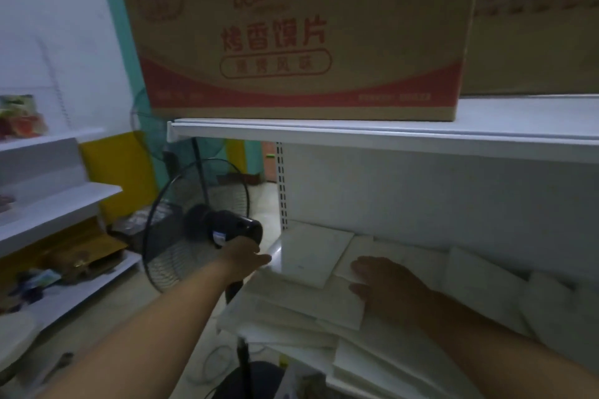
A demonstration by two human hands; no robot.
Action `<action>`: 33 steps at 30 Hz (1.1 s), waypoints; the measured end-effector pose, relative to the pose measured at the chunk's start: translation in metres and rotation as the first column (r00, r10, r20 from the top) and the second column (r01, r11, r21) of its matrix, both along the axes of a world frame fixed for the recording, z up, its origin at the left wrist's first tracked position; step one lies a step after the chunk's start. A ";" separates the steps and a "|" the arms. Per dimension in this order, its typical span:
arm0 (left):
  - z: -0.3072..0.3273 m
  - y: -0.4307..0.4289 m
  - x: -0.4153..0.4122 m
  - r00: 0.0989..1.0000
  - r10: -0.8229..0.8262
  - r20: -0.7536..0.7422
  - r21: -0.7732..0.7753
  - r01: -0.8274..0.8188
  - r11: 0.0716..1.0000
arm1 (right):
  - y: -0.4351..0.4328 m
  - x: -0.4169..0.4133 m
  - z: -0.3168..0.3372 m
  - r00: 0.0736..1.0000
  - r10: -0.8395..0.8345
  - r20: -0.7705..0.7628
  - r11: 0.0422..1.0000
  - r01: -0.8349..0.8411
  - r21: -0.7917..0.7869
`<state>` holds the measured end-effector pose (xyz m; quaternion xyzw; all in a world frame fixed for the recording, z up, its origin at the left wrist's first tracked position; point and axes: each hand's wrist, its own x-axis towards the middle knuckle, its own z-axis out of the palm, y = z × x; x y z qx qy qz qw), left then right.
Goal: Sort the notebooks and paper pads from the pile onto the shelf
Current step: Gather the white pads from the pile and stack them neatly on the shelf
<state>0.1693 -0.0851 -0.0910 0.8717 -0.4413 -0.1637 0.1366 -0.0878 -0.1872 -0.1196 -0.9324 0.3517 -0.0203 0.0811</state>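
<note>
A loose pile of white notebooks and paper pads (291, 311) lies on the lower white shelf. One white pad (311, 253) sits at the shelf's left end, on top of the pile. My left hand (243, 257) touches that pad's left edge with straight fingers. My right hand (385, 285) lies flat on a neighbouring pad (348, 269), fingers spread and pointing left. More white pads (479, 282) are heaped further right along the shelf. The view is dim and blurred.
A large cardboard box (291, 36) stands on the upper shelf (356, 134), with a second box (538, 19) at its right. A black standing fan (197, 223) is close beside the shelf's left end. Another white shelf unit (55, 204) with goods stands at the left.
</note>
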 end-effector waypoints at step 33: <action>-0.006 0.026 -0.022 0.054 -0.538 -0.841 -0.499 -0.462 0.734 | 0.103 0.095 0.032 0.921 -0.031 0.388 0.793 0.259 -0.552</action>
